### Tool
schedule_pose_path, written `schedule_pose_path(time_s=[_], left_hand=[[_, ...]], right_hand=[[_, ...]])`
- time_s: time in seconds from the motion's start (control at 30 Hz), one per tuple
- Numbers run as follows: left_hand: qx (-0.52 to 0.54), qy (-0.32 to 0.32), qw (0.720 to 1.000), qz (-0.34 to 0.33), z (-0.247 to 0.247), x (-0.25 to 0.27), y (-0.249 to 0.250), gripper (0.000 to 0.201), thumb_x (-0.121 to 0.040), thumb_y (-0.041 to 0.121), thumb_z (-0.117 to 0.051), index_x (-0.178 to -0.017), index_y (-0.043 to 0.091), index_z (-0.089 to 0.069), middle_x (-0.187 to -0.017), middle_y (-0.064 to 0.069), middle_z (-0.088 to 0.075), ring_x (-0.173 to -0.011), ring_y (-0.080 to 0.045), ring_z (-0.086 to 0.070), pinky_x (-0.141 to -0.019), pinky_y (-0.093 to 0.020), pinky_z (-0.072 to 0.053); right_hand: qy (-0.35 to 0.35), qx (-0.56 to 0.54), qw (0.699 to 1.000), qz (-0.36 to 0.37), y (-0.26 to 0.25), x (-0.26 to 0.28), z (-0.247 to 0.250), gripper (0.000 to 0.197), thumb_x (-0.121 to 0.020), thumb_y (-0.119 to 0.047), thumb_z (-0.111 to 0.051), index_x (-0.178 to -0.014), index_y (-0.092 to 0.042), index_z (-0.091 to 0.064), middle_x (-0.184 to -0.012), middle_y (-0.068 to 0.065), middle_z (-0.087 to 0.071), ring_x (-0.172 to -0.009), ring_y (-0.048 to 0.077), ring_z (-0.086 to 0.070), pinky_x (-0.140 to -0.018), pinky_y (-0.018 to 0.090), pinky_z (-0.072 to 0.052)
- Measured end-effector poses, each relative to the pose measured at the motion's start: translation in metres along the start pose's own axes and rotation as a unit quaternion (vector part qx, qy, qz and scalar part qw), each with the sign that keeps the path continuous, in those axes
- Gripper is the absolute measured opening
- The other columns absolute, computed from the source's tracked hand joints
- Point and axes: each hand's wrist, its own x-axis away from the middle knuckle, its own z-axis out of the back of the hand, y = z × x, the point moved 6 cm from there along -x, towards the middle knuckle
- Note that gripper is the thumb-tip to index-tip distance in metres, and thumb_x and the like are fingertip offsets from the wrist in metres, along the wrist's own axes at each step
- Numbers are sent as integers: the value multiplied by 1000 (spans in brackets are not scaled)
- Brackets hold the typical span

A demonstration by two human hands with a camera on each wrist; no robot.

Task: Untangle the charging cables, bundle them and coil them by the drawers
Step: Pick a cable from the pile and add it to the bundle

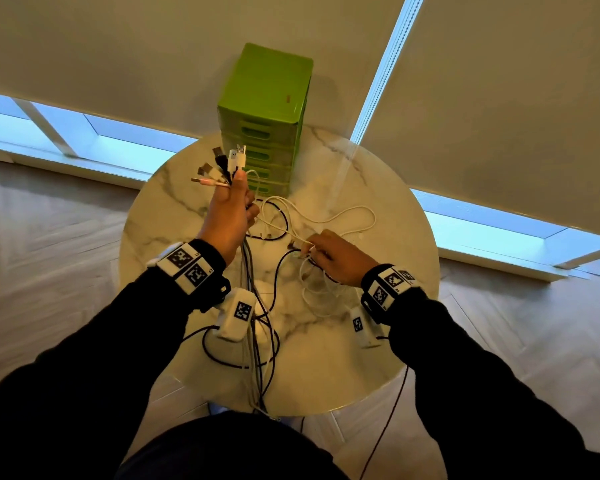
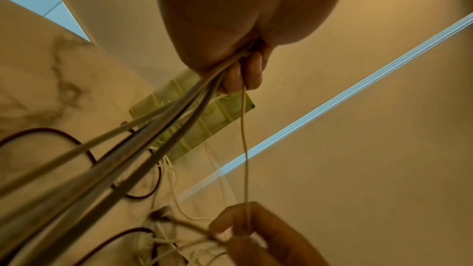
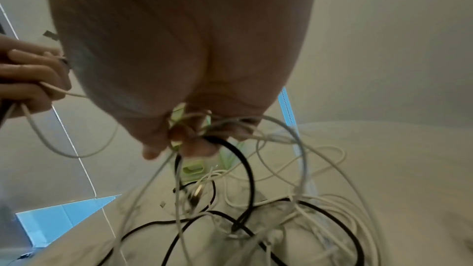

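Several USB plug ends [image 1: 222,164] fan above your left hand [image 1: 227,216], fisted round the gathered charging cables [image 1: 253,306] before the green drawers [image 1: 267,133]; your right hand [image 1: 340,258] pinches a white cable [image 1: 326,216] in the tabletop tangle; untangling continues; next, I judge, work that strand free.

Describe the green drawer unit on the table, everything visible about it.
The green drawer unit is a tall, narrow tower of lime-green plastic with a flat top bearing a small reddish mark. Several stacked drawers, which look translucent, face the person, each with a slot-shaped handle cutout; all appear closed. It stands upright at the far edge of the round marble table, before the window blind. The left hand holds cable plugs in front of its lower drawers; white cable loops lie near its base, contact unclear.
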Motion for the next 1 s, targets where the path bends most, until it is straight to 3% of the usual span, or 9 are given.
schedule_pose_path(time_s=[0.1,0.17,0.37,0.5,0.57,0.67,0.83,0.93,1.0], left_hand=[[-18,9,1000,-8,11,4,-5,26,-110,37,-32,-89,27,-44,-69,7,-28,-56,-6,-27,-49,-17,-29],[-20,3,1000,-5,10,9,-12,25,-110,37,-32,-90,29,-43,-70,6,-25,-56,-6,-26,-49,-17,-29],[-11,-40,999,1,-20,20,-9,30,-111,35,-32,-84,23,-35,-69,4,-24,-53,-7,-23,-47,-20,-23],[-17,-49,998,-23,-24,19,8,29,-111,35,-32,-85,23,-39,-69,5,-26,-53,-7,-24,-48,-21,-21],[-17,-37,999,-36,-17,17,16,26,-111,36,-33,-89,26,-44,-69,6,-28,-52,-6,-27,-48,-20,-25],[18,18,998,-49,3,8,37,23,-110,37,-35,-93,28,-48,-67,10,-34,-50,-2,-31,-47,-17,-28],[21,47,996,-76,29,-4,54,29,-110,38,-36,-84,26,-41,-65,10,-33,-49,-2,-29,-46,-17,-24],[-22,55,994,-96,30,-3,48,28,-110,37,-37,-85,25,-43,-68,6,-33,-52,-2,-30,-50,-20,-25],[-54,57,992,-100,26,0,42,28,-107,40,-42,-103,16,-54,-71,-10,-39,-57,-2,-38,-56,-24,-33]], right_hand=[[55,-102,993,25,-3,3,6,31,-99,-11,-56,-127,-23,-62,-120,-3,-33,-105,-7,-46,-96,11,-39],[52,-138,989,18,-10,6,9,22,-96,-23,-66,-118,-25,-66,-126,-3,-34,-107,-6,-49,-94,5,-37],[10,77,997,-9,-20,2,-16,39,-101,-45,-51,-80,-15,-62,-84,1,-63,-85,19,-59,-83,41,-44],[16,1,999,-52,-2,6,-25,28,-100,-30,-57,-76,-16,-58,-79,1,-58,-79,22,-55,-76,35,-43],[21,-21,998,-59,8,9,-25,10,-93,-26,-66,-87,-22,-60,-92,-1,-52,-88,19,-51,-82,32,-42],[-18,1,992,-122,43,26,-35,23,-93,-32,-68,-113,-23,-62,-117,4,-37,-103,20,-48,-100,34,-42],[64,11,991,-117,72,46,-28,15,-95,-20,-66,-90,-7,-70,-107,12,-48,-99,29,-56,-93,38,-45],[150,-78,980,-108,58,43,-5,23,-98,-24,-63,-100,-4,-75,-125,16,-49,-107,24,-60,-93,26,-46],[163,-101,978,-85,40,40,11,26,-99,-30,-61,-104,-9,-76,-141,16,-48,-122,23,-57,-99,34,-48]])
